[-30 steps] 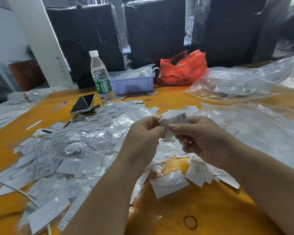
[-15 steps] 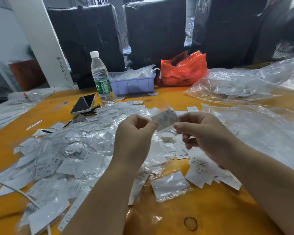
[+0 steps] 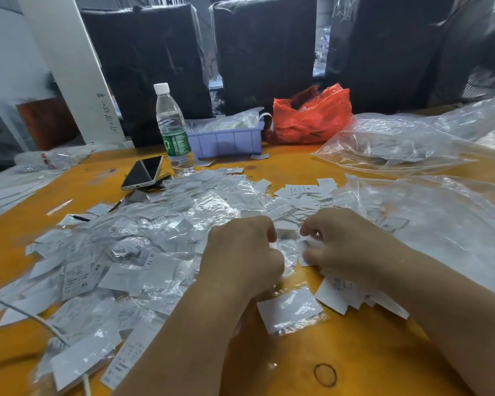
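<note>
A: White tag [image 3: 285,233], where is it sitting?
B: It is lying low over the bench [image 3: 297,367], right between the left hand [image 3: 240,252] and the right hand [image 3: 346,241]. The fingers [image 3: 265,228] of both hands are curling in and pinching its ends.
A: Is the job getting near its end?
B: I am thinking it is well along. The big pile of bagged tags [image 3: 143,252] is spreading out just left of the hands. Only a small bunch of bare tags [image 3: 337,290] is waiting beside the right wrist, with some more behind the hands.
A: Is there room to move?
B: Bare bench is showing in front, toward the near edge. The big clear bag [image 3: 440,224] is crowding the right side. The phone [image 3: 143,172] and the bottle [image 3: 173,130] are standing well back, by the pile's far side.
</note>
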Motion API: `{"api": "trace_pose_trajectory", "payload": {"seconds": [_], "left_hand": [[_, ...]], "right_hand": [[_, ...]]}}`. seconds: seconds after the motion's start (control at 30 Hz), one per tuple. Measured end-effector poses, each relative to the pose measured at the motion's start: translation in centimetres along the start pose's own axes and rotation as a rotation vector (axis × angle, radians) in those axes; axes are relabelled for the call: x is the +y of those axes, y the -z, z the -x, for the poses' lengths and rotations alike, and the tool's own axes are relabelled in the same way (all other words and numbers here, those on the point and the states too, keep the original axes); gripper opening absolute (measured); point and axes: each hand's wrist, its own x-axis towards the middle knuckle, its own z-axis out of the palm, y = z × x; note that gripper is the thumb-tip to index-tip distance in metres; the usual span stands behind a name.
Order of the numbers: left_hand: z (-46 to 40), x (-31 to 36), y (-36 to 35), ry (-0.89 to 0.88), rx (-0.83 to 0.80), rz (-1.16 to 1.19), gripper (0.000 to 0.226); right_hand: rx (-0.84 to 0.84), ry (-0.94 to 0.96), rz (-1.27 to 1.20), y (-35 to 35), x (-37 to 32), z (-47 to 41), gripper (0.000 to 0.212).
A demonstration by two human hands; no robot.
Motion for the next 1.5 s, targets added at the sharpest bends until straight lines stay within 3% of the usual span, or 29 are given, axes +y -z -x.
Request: {"api": "trace_pose_trajectory", "payload": {"seconds": [0.17, 0.3, 0.5, 0.67, 0.87, 1.1, 1.2, 1.37, 1.5], "left_hand": [[0.2, 0.4, 0.0, -0.032, 0.040, 0.067, 0.026], [0.1, 0.4, -0.2, -0.035, 0.044, 0.152, 0.028], [-0.1, 0.3, -0.9, -0.088, 0.026, 0.259, 0.031], [-0.1, 0.3, -1.7, -0.138, -0.096, 0.271, 0.028], [-0.2, 0.3, -1.6, -0.111, -0.069, 0.344, 0.033], [-0.2, 0.3, -1.5, -0.117, -0.083, 0.371, 0.027], [-0.3, 0.1, -1.5, -0.086, -0.090, 0.378, 0.019], [-0.5, -0.2, -1.6, -0.034, -0.060, 0.406, 0.029], [-0.7, -0.1, -1.6, -0.058, 0.067, 0.367, 0.036]], "right_hand": [[0.061, 0.054, -0.014, 0.1, -0.4, 0.2, 0.019], [0.105, 0.087, -0.111, 0.1, -0.2, 0.2, 0.026], [0.341, 0.161, -0.341, 0.4, -0.5, 0.3, 0.023], [0.322, 0.134, -0.497, 0.4, -0.7, 0.3, 0.025], [0.248, 0.076, -0.794, 0.4, -0.9, 0.1, 0.032], [0.207, 0.076, -0.878, 0.2, -1.0, 0.0, 0.035], [0.229, 0.055, -0.932, 0.4, -1.2, 0.1, 0.035], [0.350, 0.029, -0.889, 0.9, -1.0, 0.1, 0.029], [0.410, 0.005, -1.039, 1.3, -0.8, 0.1, 0.031]]}}
